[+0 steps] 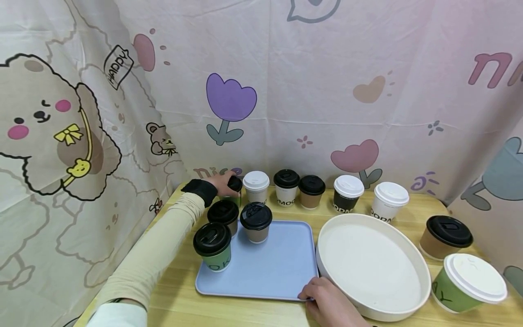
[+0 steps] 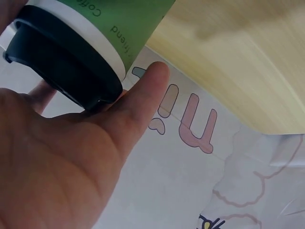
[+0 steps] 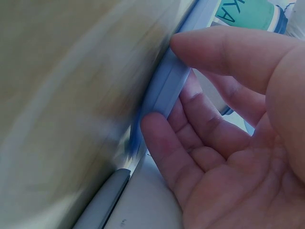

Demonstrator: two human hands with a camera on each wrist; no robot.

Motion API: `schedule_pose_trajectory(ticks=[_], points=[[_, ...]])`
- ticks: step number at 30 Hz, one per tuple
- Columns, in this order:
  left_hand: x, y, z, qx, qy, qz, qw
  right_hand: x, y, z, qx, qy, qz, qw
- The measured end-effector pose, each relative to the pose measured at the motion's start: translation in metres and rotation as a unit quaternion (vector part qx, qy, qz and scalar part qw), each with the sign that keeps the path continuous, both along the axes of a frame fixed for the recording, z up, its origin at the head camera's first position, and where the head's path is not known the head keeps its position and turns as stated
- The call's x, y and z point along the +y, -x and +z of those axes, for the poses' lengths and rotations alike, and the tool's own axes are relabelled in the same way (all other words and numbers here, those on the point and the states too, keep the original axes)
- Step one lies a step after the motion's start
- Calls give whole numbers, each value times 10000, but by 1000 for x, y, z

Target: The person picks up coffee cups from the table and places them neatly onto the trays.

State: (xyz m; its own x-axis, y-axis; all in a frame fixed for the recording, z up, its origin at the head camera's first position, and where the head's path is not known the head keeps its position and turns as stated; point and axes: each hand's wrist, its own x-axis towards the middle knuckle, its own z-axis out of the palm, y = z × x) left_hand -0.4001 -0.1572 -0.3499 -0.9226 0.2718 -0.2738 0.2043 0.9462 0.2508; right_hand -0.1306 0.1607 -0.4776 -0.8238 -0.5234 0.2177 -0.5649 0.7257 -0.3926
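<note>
At the back left, my left hand [image 1: 222, 184] reaches over a green paper cup with a black lid [image 1: 234, 183]. Its fingers lie around the lid in the left wrist view, where the green cup [image 2: 121, 24] shows its printed side. My right hand [image 1: 331, 302] grips the near right corner of the blue tray [image 1: 282, 263], fingers on its rim [image 3: 167, 86]. On the tray's left part stand a green cup with a black lid [image 1: 214, 247], a brown cup with a black lid [image 1: 256, 222] and another black-lidded cup [image 1: 223, 212].
A round cream tray [image 1: 372, 263] sits against the blue tray's right side. Along the back stand several lidded cups, among them a white-lidded one [image 1: 256, 184]. At the right are a brown cup [image 1: 443, 238] and a green cup with a white lid [image 1: 466, 284]. A printed cloth hangs behind.
</note>
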Motion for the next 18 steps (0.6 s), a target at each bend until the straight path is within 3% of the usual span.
schedule_pose_trajectory(ticks=[11,18], points=[[0,-11,5,124,65,-15,9999,0,0,-1,14,70,29,10000],[0,-8,3,132,-74,-67,9999,0,0,-1,136,88,77,9998]])
